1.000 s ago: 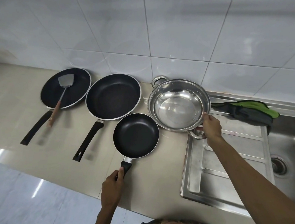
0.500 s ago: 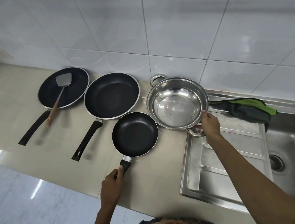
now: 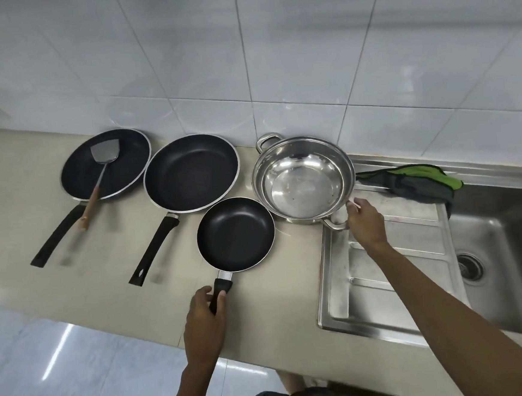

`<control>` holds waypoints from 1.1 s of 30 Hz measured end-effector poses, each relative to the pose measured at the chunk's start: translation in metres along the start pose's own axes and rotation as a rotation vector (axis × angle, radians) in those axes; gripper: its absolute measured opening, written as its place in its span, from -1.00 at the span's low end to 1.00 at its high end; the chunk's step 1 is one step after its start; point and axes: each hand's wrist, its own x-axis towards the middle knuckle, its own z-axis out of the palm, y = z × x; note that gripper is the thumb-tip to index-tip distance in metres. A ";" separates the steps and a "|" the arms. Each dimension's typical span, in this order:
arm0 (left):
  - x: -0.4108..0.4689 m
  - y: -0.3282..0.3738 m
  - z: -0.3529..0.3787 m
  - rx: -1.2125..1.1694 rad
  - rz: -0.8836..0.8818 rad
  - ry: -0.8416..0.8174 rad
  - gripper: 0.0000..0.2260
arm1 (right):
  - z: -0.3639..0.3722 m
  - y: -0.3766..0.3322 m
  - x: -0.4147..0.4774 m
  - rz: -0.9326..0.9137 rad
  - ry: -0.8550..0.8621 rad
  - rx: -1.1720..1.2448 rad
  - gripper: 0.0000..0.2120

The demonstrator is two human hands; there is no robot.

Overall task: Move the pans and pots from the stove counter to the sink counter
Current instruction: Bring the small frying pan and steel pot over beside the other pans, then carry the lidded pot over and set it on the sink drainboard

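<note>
Left hand grips small pan handle; right hand grips pot handle. Risk: 1-handed lift tips pot.

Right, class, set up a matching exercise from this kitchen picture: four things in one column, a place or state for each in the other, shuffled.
Things:
1. spatula
2. small frying pan
3. steel pot
4. green and grey cloth

Places or states:
A. handle held by the right hand
B. on the sink drainboard
C. lying in the far-left pan
D. handle held by the left hand

Pairs: 1-C, 2-D, 3-A, 4-B
</note>
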 end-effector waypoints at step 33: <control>-0.425 0.329 0.282 0.359 1.336 -0.442 -0.35 | -0.434 0.351 -0.297 -0.086 0.344 -0.814 -0.41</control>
